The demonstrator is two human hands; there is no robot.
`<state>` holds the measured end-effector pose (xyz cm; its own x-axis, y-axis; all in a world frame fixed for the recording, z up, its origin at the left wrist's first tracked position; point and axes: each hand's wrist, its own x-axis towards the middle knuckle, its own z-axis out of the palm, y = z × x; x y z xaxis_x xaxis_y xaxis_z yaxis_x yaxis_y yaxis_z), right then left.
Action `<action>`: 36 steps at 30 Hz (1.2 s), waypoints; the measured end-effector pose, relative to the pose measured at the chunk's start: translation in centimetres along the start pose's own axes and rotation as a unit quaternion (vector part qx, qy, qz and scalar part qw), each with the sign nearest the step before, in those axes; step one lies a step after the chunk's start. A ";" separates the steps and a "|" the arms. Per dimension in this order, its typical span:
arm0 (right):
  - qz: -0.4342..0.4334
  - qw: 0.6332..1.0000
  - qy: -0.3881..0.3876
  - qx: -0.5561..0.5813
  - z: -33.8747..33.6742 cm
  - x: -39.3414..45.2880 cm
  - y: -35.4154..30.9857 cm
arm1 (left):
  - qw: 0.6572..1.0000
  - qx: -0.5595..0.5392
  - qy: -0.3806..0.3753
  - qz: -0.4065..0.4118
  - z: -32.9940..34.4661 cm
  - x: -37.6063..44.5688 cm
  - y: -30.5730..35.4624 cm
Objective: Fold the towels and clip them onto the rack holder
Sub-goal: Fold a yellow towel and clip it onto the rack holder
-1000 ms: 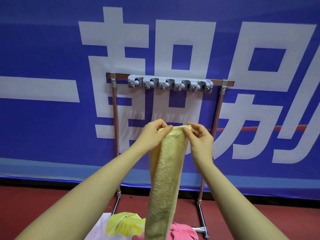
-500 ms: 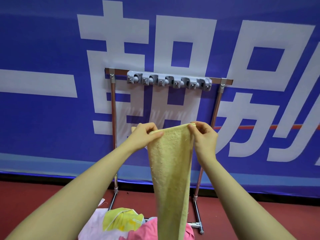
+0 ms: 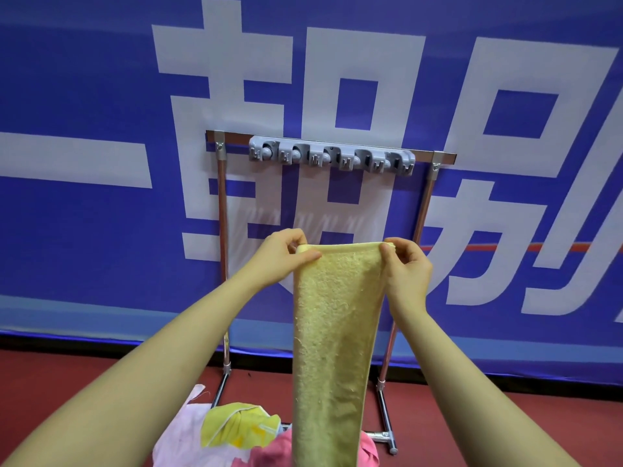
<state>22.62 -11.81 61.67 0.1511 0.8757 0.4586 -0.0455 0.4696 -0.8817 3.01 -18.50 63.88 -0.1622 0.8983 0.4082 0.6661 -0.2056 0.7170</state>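
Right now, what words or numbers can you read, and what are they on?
Blue banner: huge white Chinese characters, cut off by the picture's edges. One whole character seems to read "韶", the next "别"; I am not sure of either.
Grey clip holder: no writing to read.
Yellow towel: no label showing.

The yellow towel [image 3: 332, 348] runs off the bottom edge, so its end is hidden. It covers part of the pink cloth [image 3: 269, 449] below. The grey clips [image 3: 332, 158] look too small to tell open from closed.
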 end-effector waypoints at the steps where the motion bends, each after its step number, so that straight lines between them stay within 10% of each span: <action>1: 0.001 1.000 -0.003 0.005 0.0 0.1 -0.1 | 1.000 -0.018 0.015 -0.012 -0.1 0.3 0.0; 36: -0.017 1.000 -0.014 0.022 -0.6 2.0 -1.6 | 0.961 -0.204 0.185 -0.033 -1.1 1.1 2.7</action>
<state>23.56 -10.88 63.92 0.1263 0.8620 0.4910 -0.0835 0.5024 -0.8606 3.84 -18.53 66.88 -0.4927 0.7304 0.4731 0.3176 -0.3552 0.8792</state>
